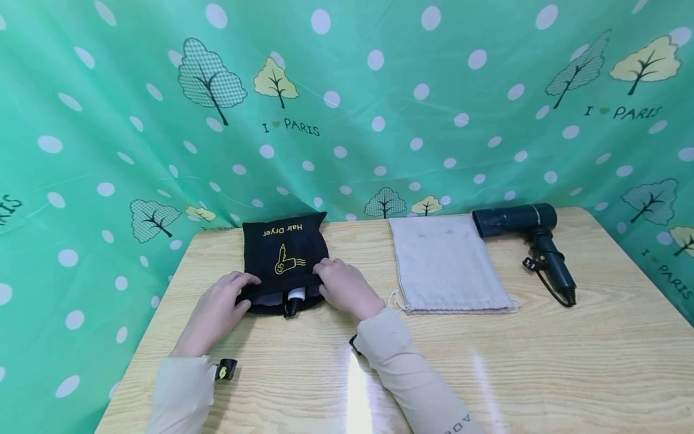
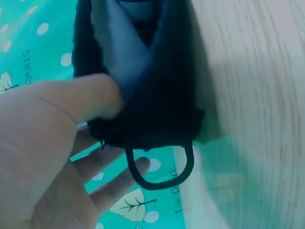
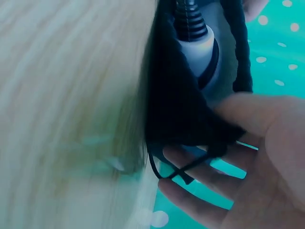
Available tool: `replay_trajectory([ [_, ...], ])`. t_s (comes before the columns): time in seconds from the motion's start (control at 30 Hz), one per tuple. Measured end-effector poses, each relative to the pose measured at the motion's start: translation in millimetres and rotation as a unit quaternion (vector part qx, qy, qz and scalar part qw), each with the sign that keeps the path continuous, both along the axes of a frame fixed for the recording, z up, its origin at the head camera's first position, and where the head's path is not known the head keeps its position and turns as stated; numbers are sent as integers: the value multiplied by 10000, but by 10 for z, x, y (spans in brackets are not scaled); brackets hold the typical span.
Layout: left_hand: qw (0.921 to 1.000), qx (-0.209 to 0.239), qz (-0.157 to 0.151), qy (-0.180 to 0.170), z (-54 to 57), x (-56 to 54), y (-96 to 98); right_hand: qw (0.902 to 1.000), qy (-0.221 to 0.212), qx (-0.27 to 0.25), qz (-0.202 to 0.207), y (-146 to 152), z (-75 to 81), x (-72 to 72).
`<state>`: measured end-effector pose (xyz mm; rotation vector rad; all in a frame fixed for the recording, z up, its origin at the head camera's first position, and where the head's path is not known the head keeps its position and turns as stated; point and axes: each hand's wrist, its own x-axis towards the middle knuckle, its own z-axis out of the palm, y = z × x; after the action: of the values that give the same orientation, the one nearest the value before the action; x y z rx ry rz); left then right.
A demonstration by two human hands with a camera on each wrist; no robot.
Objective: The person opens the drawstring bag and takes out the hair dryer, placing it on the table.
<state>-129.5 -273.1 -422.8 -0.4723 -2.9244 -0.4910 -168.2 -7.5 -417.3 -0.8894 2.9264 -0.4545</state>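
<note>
A black drawstring pouch [image 1: 290, 250] printed "Hair Dryer" in yellow lies at the table's left, its mouth toward me. Out of that mouth pokes the white handle end [image 1: 296, 293] of a hair dryer, with a ribbed black cord sleeve [image 3: 189, 21]. The dryer's body is hidden inside. My left hand [image 1: 214, 307] pinches the left corner of the mouth, thumb inside the opening; a drawstring loop [image 2: 162, 185] hangs there. At the opposite corner my right hand [image 1: 349, 288] pinches the rim, with another cord loop [image 3: 193, 164] by its fingers.
A flat grey drawstring bag [image 1: 450, 262] lies right of the pouch. Next to it, a dark hair dryer [image 1: 515, 220] rests with its cord wrapped round the handle. Green polka-dot cloth [image 1: 374, 120] hangs behind the wooden table [image 1: 542, 367].
</note>
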Motion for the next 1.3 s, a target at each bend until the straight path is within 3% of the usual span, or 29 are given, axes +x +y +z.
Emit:
replay_trajectory([
  [0.33, 9997, 39, -42, -242, 19, 16, 8, 9980, -492, -364, 170, 157, 33, -53],
  [0.57, 9994, -75, -175, -276, 50, 16, 24, 9941, -888, -615, 108, 245, 33, -84],
  [0.8, 9983, 100, -324, -476, 40, 31, 121, 9891, -1253, -768, -29, 262, 75, -88],
  [1.07, 9961, 176, -217, -833, 55, 59, 194, 9850, -1535, -709, 331, 272, 166, -67],
  [1.3, 9937, 568, -264, -934, 77, 73, 173, 9796, -1576, -1251, 13, 214, 167, -65],
])
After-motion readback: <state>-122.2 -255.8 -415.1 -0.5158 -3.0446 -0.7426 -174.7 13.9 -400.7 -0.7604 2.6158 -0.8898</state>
